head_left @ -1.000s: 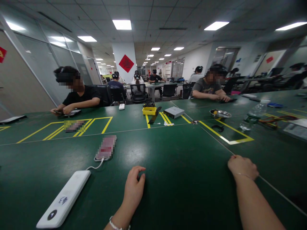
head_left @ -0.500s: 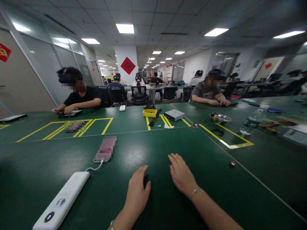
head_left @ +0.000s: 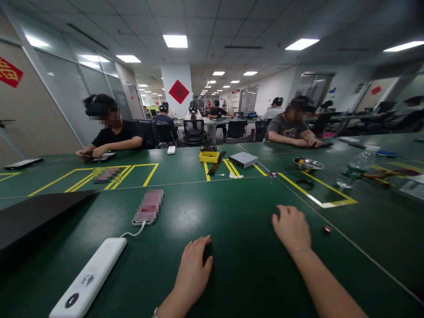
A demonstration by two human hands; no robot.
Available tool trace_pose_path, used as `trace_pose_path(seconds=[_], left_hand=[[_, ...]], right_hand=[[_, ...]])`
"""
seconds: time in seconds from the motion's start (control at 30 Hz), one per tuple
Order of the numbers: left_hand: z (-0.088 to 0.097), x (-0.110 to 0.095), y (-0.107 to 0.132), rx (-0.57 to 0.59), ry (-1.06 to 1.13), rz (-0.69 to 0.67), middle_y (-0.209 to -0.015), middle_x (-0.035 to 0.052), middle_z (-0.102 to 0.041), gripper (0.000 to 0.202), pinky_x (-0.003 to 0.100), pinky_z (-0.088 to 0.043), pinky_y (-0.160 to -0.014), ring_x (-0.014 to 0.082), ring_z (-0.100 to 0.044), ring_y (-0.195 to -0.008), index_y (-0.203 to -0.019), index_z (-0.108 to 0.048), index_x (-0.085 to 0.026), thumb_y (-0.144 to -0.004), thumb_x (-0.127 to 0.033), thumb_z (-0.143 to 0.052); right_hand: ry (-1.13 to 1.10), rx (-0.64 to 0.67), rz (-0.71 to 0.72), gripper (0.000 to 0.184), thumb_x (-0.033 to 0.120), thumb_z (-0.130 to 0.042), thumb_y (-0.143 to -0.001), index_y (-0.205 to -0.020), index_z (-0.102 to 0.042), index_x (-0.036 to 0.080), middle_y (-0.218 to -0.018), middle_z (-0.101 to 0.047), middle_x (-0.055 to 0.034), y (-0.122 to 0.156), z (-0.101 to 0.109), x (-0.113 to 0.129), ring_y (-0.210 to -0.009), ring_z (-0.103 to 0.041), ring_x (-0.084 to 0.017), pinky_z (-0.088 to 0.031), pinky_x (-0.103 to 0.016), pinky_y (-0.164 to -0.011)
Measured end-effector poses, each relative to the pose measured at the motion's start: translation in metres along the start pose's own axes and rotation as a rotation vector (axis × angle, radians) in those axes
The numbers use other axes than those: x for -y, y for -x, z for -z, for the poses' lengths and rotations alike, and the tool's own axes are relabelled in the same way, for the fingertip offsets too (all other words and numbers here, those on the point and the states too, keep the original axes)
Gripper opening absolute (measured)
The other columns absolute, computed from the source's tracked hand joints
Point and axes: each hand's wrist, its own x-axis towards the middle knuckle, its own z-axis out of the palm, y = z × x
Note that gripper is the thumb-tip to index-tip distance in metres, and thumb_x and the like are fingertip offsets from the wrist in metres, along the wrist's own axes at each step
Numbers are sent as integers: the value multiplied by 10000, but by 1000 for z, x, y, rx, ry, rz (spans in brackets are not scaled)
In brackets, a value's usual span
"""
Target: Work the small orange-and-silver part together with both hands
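Note:
My left hand lies palm down on the green table, fingers together and stretched flat, holding nothing. My right hand rests palm down further right and a little further out, fingers loosely bent, with nothing visible in it. A small red round object lies on the table just right of my right hand, apart from it. A white power bank lies to the left of my left hand, and its cable runs to a phone.
A black flat panel juts in from the left edge. Across the table stand a yellow box, a grey box, a metal bowl and a water bottle. Two people sit opposite, with others behind.
My right hand left the small red object at the right, swung in beside my left hand, then moved back out to the right. The black panel has come into view at the left.

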Motion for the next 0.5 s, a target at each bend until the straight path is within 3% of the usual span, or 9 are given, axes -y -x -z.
trace_pose_path(seconds=[0.1,0.2,0.3,0.43,0.5], left_hand=[[-1,2,0,0,0,4,-1140,55,-563,443,465,-280,-977,212,-471,-1097,-1141,-470,-224,-702,-162,-469],[-2,2,0,-1,-1,11,-1137,53,-565,433,469,-279,-978,213,-473,-1095,-1134,-477,-223,-704,-166,-469],[-1,0,0,-25,-4,2,-1119,52,-576,430,477,-301,-961,220,-486,-1079,-1115,-492,-230,-691,-157,-478],[0,-2,0,-26,-6,-4,-1104,61,-583,422,477,-320,-946,227,-500,-1060,-1095,-511,-227,-682,-147,-481],[1,-2,1,-21,-10,-8,-1103,60,-584,414,477,-323,-945,229,-501,-1060,-1090,-516,-230,-685,-154,-483]], right_hand=[[195,-7,-330,540,452,-388,-726,-1134,-482,112,-1065,-439,-230,-19,8,-71,-971,-415,-386,-381,-469,-687],[189,74,-497,639,544,-348,-708,-1174,-451,119,-1085,-414,-259,-23,6,-118,-960,-414,-421,-389,-456,-622],[171,140,-483,630,506,-347,-715,-1185,-436,96,-1061,-450,-248,-24,-1,-131,-931,-448,-402,-399,-443,-622],[162,218,-444,451,314,-318,-736,-1077,-531,109,-996,-508,-200,-28,-5,-126,-873,-501,-335,-413,-406,-648],[154,217,-418,429,293,-319,-728,-1039,-560,123,-970,-520,-191,-29,-4,-123,-847,-514,-321,-420,-402,-637]])
